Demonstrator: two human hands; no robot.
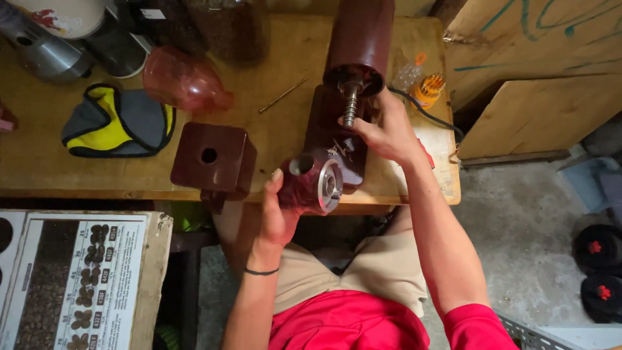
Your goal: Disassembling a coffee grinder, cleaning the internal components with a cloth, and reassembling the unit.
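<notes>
left hand [280,214] is wrapped around a dark red grinder housing [311,185] with a bright metal collar at its open end, fingers closed round the body, held just off the near edge of the wooden table [39,162]. right hand [383,129], just beyond and to the right of that grip, rests its fingertips at the threaded metal shaft [350,107] sticking out of the maroon motor body [359,45]; cannot tell whether it pinches the shaft. housing looks rigid, probably cast and fairly heavy, glossy so likely slippery; best held around the barrel, not the collar rim.
</notes>
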